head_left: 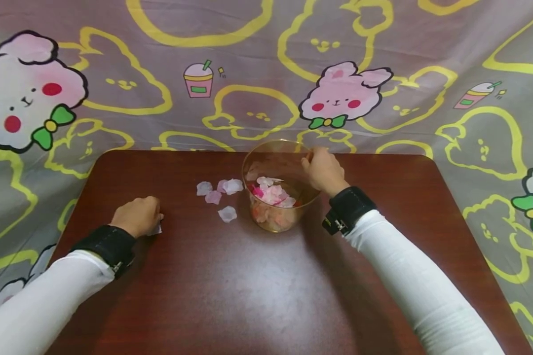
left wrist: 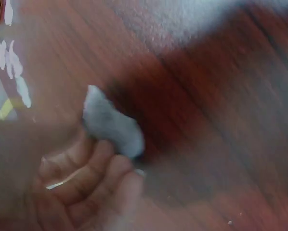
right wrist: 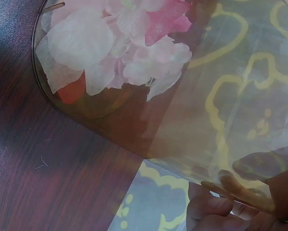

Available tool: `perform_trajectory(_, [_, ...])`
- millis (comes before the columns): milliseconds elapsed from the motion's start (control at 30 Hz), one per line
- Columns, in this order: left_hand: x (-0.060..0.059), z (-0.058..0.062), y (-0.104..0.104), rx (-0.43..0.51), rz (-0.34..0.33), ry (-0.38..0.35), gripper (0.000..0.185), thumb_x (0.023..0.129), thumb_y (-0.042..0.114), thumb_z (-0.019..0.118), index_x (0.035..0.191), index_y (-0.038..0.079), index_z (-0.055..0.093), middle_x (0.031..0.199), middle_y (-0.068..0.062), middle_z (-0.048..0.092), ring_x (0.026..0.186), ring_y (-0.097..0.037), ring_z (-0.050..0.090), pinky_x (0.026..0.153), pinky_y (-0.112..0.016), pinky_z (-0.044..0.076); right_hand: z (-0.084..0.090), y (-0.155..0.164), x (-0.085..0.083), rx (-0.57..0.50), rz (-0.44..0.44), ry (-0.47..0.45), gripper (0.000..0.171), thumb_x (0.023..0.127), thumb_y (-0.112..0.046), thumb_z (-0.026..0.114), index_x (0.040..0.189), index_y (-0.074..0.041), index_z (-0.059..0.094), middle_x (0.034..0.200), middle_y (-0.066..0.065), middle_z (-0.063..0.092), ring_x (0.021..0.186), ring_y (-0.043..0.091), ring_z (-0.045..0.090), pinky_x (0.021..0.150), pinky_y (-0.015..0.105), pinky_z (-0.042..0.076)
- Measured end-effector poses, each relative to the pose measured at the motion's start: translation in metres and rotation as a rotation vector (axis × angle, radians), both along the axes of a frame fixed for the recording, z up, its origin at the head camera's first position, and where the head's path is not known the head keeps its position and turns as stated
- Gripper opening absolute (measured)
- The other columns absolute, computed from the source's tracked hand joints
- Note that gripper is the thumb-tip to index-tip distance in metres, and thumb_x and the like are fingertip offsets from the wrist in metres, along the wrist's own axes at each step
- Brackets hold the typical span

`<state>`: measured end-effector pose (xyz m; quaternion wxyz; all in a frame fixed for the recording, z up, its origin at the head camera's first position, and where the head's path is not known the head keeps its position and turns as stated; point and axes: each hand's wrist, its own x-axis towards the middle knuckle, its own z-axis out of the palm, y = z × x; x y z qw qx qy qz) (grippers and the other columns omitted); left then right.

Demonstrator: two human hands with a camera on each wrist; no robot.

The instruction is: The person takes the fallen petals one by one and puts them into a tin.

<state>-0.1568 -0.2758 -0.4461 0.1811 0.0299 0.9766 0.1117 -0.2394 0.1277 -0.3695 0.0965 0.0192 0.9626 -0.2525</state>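
While most pale fabric petals sit in the clear plastic bowl (head_left: 277, 190), held at its rim by the right hand (head_left: 323, 170), four loose petals (head_left: 219, 195) remain mid-desk; left hand (head_left: 137, 215) pinches another white petal (left wrist: 110, 124).

The head view looks forward and down from above the near edge of the table (head_left: 231, 296), taking in both arms and the patterned cloth (head_left: 257, 74) behind. The left wrist view sits very close over the left hand (left wrist: 86, 183) and the tabletop, blurred, with loose petals (left wrist: 11, 67) far off at its edge. The right wrist view looks closely through the clear bowl (right wrist: 192, 120), which it shares with the head view
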Motion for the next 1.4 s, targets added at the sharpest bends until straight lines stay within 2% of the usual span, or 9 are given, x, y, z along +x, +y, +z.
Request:
perform_trajectory(200, [0.005,0.004,-0.001,0.039,-0.045,-0.072,0.039,0.083,0.029,0.082,0.086,0.000,0.055,0.073,-0.009,0.056,0.067,-0.023,0.054,0.060,-0.036,0.041,0.000,-0.001,0.000,0.010,-0.001,0.005,0.025,0.104,-0.033,0.048,0.095,-0.011,0.055,0.083,0.004,0.052,0.082,0.026,0.056,0.068,0.039,0.037])
perform_trajectory(367, [0.005,0.002,-0.001,0.111,-0.170,0.004,0.019,0.078,0.002,0.076,0.085,-0.001,0.058,0.078,-0.012,0.061,0.071,-0.027,0.056,0.066,-0.040,0.047,-0.001,0.000,-0.001,0.007,-0.002,0.001,0.024,0.104,-0.033,0.047,0.096,-0.012,0.055,0.084,0.004,0.053,0.083,0.025,0.056,0.070,0.040,0.038])
perform_trajectory(533, [0.002,0.005,0.003,0.145,-0.203,0.133,0.011,0.078,-0.009,0.062,0.078,0.002,0.062,0.073,-0.010,0.063,0.068,-0.026,0.059,0.063,-0.041,0.049,0.000,-0.002,-0.001,0.003,0.001,-0.001,0.025,0.104,-0.033,0.047,0.094,-0.012,0.054,0.083,0.004,0.052,0.082,0.026,0.056,0.069,0.039,0.037])
perform_trajectory(633, [-0.010,0.025,0.019,0.174,-0.185,0.252,0.009,0.082,-0.006,0.062,0.079,0.002,0.063,0.072,-0.010,0.063,0.067,-0.025,0.059,0.063,-0.041,0.048,0.001,-0.002,-0.001,0.007,0.002,0.006,0.025,0.104,-0.033,0.047,0.094,-0.012,0.054,0.083,0.004,0.052,0.082,0.025,0.056,0.069,0.039,0.037])
perform_trajectory(867, [-0.043,0.106,0.103,0.309,-0.193,0.488,0.004,0.092,0.002,0.063,0.091,0.001,0.065,0.086,-0.014,0.068,0.080,-0.027,0.062,0.072,-0.041,0.049,-0.001,-0.001,-0.001,0.010,-0.008,0.010,0.024,0.104,-0.033,0.049,0.094,-0.012,0.055,0.080,0.004,0.051,0.076,0.025,0.055,0.064,0.038,0.036])
perform_trajectory(933, [-0.045,0.122,0.131,0.340,-0.247,0.494,0.004,0.093,0.003,0.063,0.092,0.001,0.066,0.089,-0.014,0.068,0.083,-0.026,0.063,0.076,-0.041,0.050,-0.002,-0.001,0.000,0.012,-0.006,0.013,0.024,0.104,-0.033,0.049,0.096,-0.011,0.056,0.081,0.004,0.052,0.077,0.025,0.055,0.064,0.038,0.036])
perform_trajectory(1033, [-0.044,0.130,0.166,0.331,-0.361,0.467,0.004,0.092,0.004,0.064,0.090,0.003,0.067,0.086,-0.010,0.067,0.081,-0.024,0.061,0.075,-0.039,0.051,-0.002,-0.001,0.000,0.014,-0.004,0.010,0.024,0.104,-0.032,0.049,0.097,-0.011,0.056,0.083,0.004,0.052,0.079,0.025,0.055,0.064,0.037,0.036])
perform_trajectory(1200, [-0.042,0.118,0.203,0.185,-0.527,0.371,0.008,0.090,0.006,0.067,0.083,0.008,0.066,0.076,-0.003,0.061,0.074,-0.019,0.057,0.067,-0.035,0.048,-0.002,-0.002,-0.001,0.021,-0.009,0.001,0.024,0.104,-0.033,0.049,0.096,-0.011,0.056,0.081,0.004,0.051,0.077,0.025,0.055,0.063,0.037,0.036])
perform_trajectory(1400, [-0.044,0.107,0.222,0.059,-0.612,0.251,0.010,0.091,0.013,0.069,0.082,0.010,0.066,0.072,0.000,0.060,0.069,-0.016,0.055,0.063,-0.032,0.045,-0.001,-0.002,0.000,0.022,-0.015,-0.004,0.024,0.104,-0.033,0.049,0.098,-0.011,0.056,0.082,0.004,0.051,0.077,0.025,0.055,0.064,0.037,0.036])
